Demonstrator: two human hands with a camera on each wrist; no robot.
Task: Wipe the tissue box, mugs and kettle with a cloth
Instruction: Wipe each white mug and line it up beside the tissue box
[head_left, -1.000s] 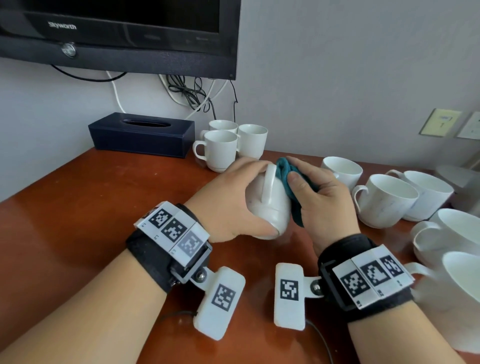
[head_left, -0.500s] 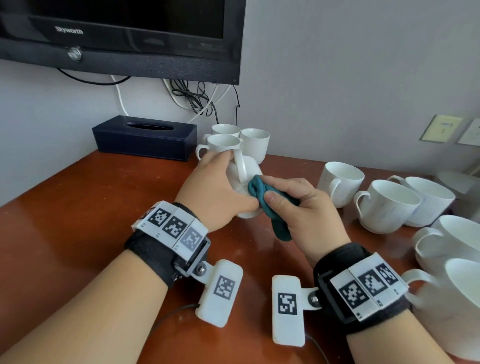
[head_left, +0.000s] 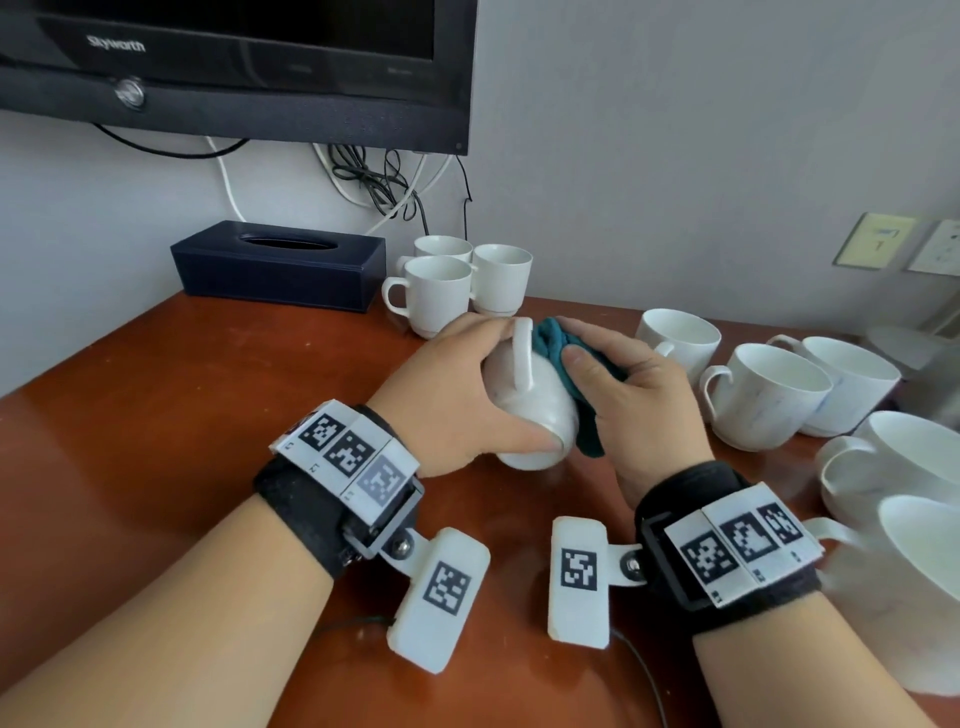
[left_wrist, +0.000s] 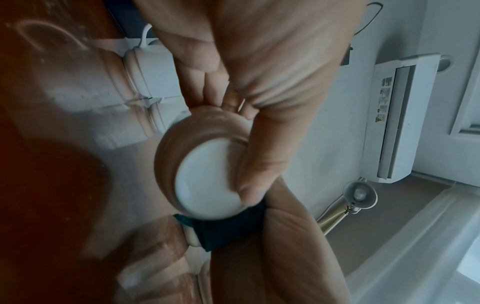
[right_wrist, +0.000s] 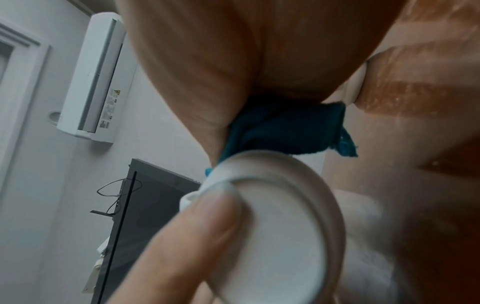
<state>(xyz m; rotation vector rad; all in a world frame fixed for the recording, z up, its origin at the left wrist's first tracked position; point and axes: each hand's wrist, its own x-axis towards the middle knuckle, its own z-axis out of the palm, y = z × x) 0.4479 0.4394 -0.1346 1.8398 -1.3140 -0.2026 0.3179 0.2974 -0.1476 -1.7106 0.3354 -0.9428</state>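
Note:
My left hand (head_left: 457, 395) grips a white mug (head_left: 535, 410) tipped on its side above the wooden table (head_left: 182, 415), base toward me and handle up. The mug's base (left_wrist: 207, 181) fills the left wrist view, my thumb across its edge. My right hand (head_left: 623, 384) presses a teal cloth (head_left: 556, 348) against the mug's right side; the cloth (right_wrist: 285, 131) shows bunched under the palm in the right wrist view. A dark blue tissue box (head_left: 280, 265) stands at the back by the wall. No kettle can be made out.
Three white mugs (head_left: 457, 286) stand in a cluster right of the tissue box. Several larger white mugs (head_left: 769, 395) crowd the table's right side, down to the near right corner. A television (head_left: 234, 62) hangs above, cables dangling behind it. Wall sockets (head_left: 878, 241) sit at right.
Both hands have drawn the mug back toward me, away from the cluster of three mugs. The cloth has shifted from the mug's lower side up beside the handle.

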